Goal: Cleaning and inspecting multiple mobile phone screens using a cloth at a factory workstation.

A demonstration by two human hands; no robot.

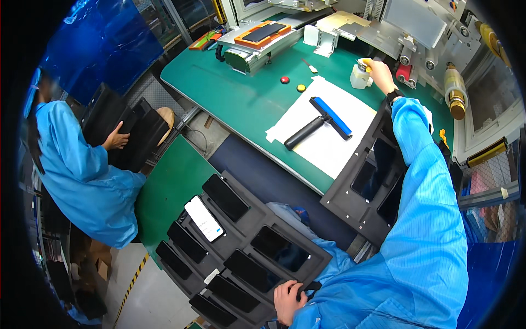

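At the far right of the green table, my right hand (381, 75) is closed on the top of a small white bottle (359, 77). Yellow covers show on its fingertips. Low in the middle, my left hand (289, 302) is closed beside the near edge of a dark foam tray (233, 233). A bit of black shows by its curled fingers; what they hold is hidden. Several dark phones (226, 197) lie in that tray, and one phone (204, 218) has a lit white screen. Under my right arm a second foam tray (342, 204) holds more dark phones.
A blue roller with a black handle (307, 131) lies on a white sheet (285, 118). Beyond are a red button (284, 80), a yellow button (301, 88) and an orange fixture (263, 34). Machine rollers (405, 74) stand at right. At left, a co-worker (82, 148) handles black trays.
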